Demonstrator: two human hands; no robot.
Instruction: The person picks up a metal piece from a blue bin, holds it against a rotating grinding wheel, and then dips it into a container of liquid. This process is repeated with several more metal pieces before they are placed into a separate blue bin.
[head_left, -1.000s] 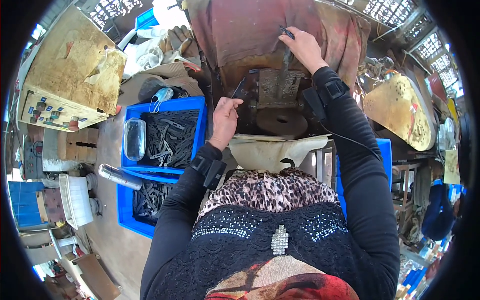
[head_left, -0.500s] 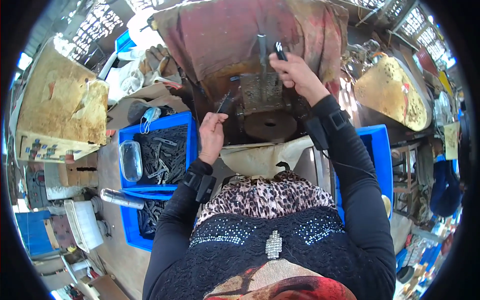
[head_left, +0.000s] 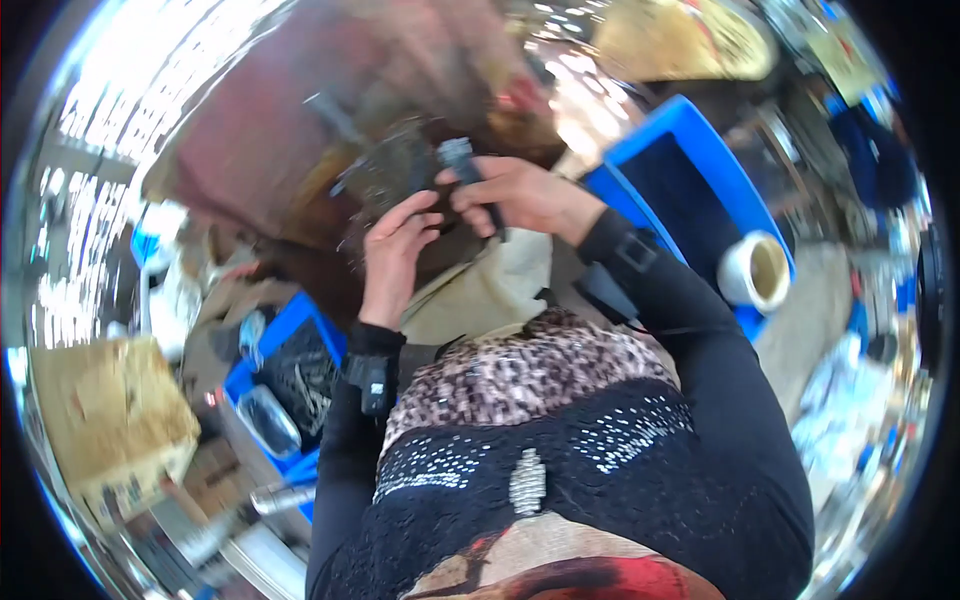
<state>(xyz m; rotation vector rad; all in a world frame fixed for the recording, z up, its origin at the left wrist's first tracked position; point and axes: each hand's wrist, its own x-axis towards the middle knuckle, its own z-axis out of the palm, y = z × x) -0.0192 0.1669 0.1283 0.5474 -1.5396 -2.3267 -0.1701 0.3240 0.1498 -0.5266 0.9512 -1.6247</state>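
Observation:
My right hand [head_left: 530, 195] is closed round a flat dark metal piece [head_left: 458, 158], which stands out above the fingers and again below them. To its left, my left hand [head_left: 393, 250] has its fingers bent but apart, nearest the right hand's fingers. I see nothing held in it. Just beyond both hands lies a wet-looking machine block [head_left: 395, 165], blurred by motion, with a stained reddish cloth [head_left: 250, 150] hanging behind it. A pale sheet [head_left: 490, 295] spreads between the hands and my lap.
At the right stands a blue bin [head_left: 640, 130] with a white roll-shaped thing [head_left: 755, 272] at its near end. A second blue bin [head_left: 333, 335] at the left holds many dark metal pieces [head_left: 305, 385] and a clear plastic container [head_left: 268, 420]. A worn tan box [head_left: 115, 410] is farther left.
My view has turned rightward, bringing more of the right bin in. Both hands have come closer together, the right one drawn back toward me. The thin dark piece in my left hand no longer shows there.

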